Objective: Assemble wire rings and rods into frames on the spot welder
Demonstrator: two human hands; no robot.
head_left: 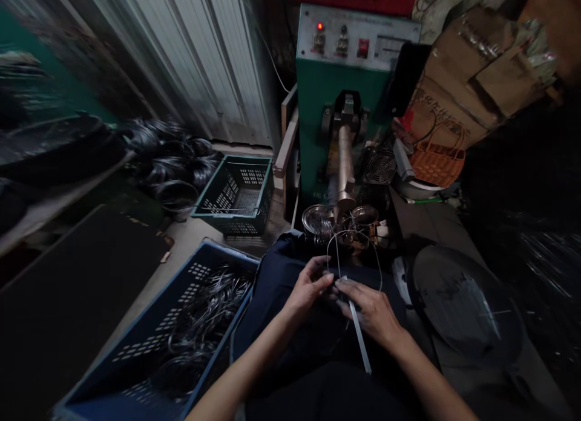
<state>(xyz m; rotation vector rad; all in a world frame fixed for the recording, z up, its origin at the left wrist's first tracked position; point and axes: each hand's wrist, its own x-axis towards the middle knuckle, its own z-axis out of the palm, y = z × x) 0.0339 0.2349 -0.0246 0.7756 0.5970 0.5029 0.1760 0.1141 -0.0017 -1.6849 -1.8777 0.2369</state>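
My right hand (371, 309) is closed around a bundle of thin straight metal rods (361, 343), which slants down toward my lap. Beside it, my left hand (311, 287) has thumb and fingers pinched together on a thin wire hoop (376, 250). The hoop arches up above both hands, and its lower part is partly hidden by them and the dark clothing. Just beyond the hands stands a green machine (313, 118) with a metal arm (345, 161) reaching toward me. Coiled wire rings (318, 221) lie under that arm.
A blue crate (124, 381) at left holds tangled wire pieces (211, 309). Behind it sits a green crate (222, 215) near wire coils (177, 167). At right are a dark round lid-like object (458, 306), a woven basket (438, 164) and a cardboard box (476, 76).
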